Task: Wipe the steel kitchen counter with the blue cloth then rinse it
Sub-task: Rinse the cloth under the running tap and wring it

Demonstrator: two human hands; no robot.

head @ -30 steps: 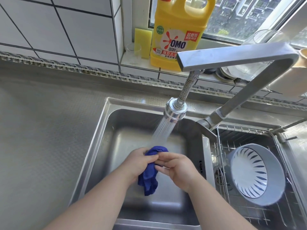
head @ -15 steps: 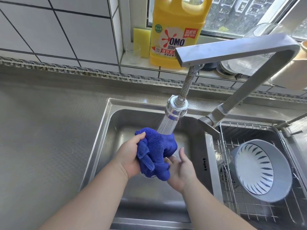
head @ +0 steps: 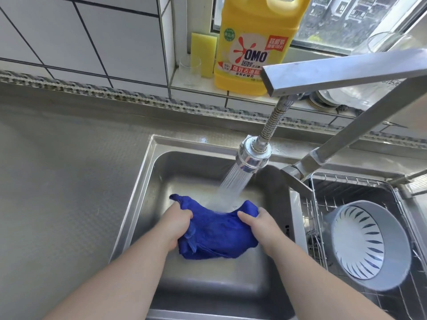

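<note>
Cloth (head: pixel 217 229): deep blue, plush pile, looking wet; it is being held spread between both hands over the sink basin, sagging in the middle, with a folded lower edge hanging down and one corner sticking up past the left hand.
Left hand (head: pixel 176 224): its grip is closing tight on the cloth's left end, fingers curled into the fabric.
Right hand (head: pixel 262 224): its grip is pinching the cloth's right end, thumb on top, the other fingers hidden under the fabric.
Spray (head: pixel 231 184): water is running from the spray head (head: pixel 253 155) and landing on the cloth's upper middle edge.
Tap (head: pixel 346 68): square steel arm reaching in from the right, with a flexible hose down to the spray head.
Sink (head: pixel 147 172): steel basin, wet floor, lying below the cloth.
Worktop (head: pixel 62 181): textured steel, lying left of the sink.
Rack (head: pixel 346 181): wire basket in the right basin, carrying a grey colander (head: pixel 360 248) tipped on its side.
Sill (head: pixel 198 85): carrying a yellow bottle (head: pixel 251 49), a yellow sponge (head: pixel 203 54) standing on edge and a clear glass (head: pixel 189 69).
</note>
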